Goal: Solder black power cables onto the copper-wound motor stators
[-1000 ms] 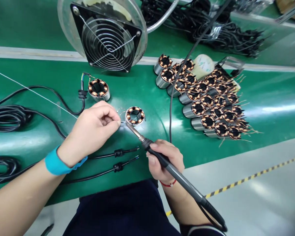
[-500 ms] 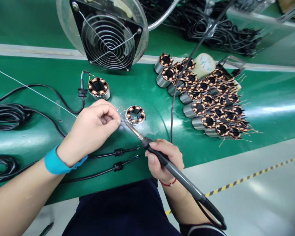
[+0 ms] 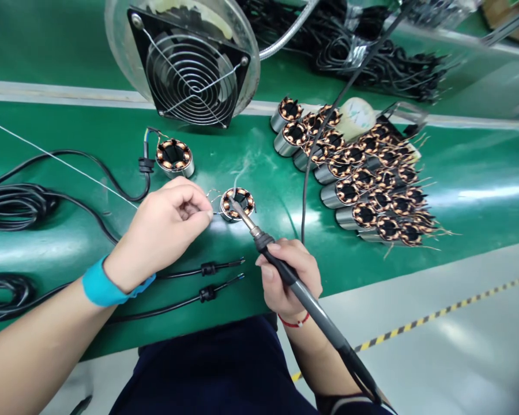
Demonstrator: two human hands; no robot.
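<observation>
My left hand (image 3: 168, 222) is closed in a pinch on a thin solder wire (image 3: 86, 177), which runs in from the left edge; a short end shows past the fingertips. My right hand (image 3: 290, 276) grips a soldering iron (image 3: 305, 297) by its dark handle. The iron's tip is over the near stator (image 3: 249, 206), a ring with copper windings, and smoke rises there. Whether the tip touches it I cannot tell. Fine copper leads (image 3: 214, 193) stick out of this stator towards my left fingers. Another stator (image 3: 175, 158), joined to a black cable, stands behind my left hand.
Several stators (image 3: 348, 193) stand grouped at the right, beside a roll of tape (image 3: 357, 117). A fan (image 3: 192, 86) with a wire guard is at the back. Black cables (image 3: 21, 204) lie at the left, and the iron's cord (image 3: 303, 202) crosses the green bench (image 3: 268, 167).
The iron's tip has moved up and right, from beside my left fingertips to over the near stator. Smoke now rises from there. My left hand keeps its pinch nearly in place.
</observation>
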